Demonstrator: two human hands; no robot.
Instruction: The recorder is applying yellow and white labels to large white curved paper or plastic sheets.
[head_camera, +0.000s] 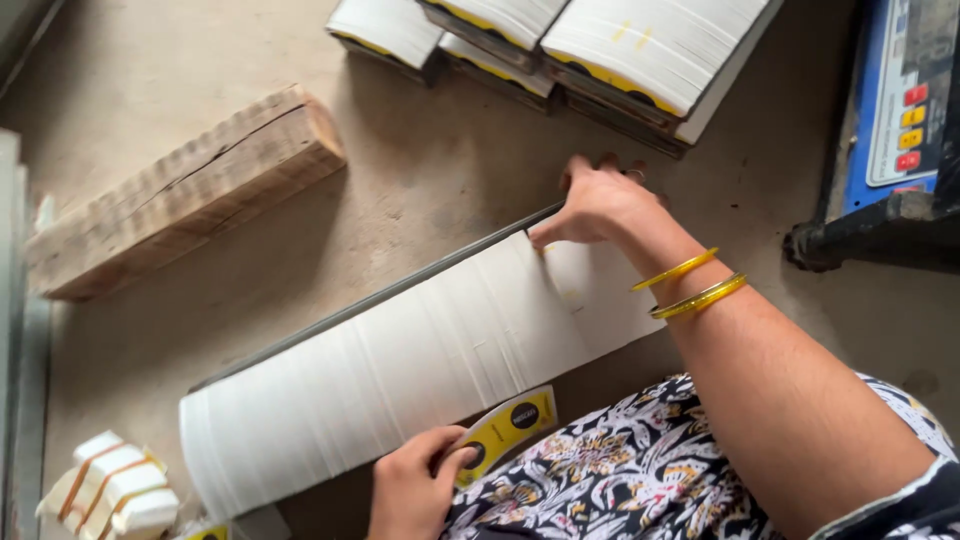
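Long fanned row of white die-cut cards (420, 370), right hand (600, 205) fingers curled pressing its far end, left hand (415, 490) pinching a yellow printed card (505, 430) at its near edge

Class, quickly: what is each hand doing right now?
Left hand: closed on a yellow printed card.
Right hand: fingers bent, pressing the long white card stack.

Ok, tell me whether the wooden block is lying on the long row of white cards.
No, the wooden block lies apart from the card row.

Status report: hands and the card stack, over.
Right hand pressing far end of long white card stack. Left hand at near edge, pinching yellow card. Wooden block lies apart.
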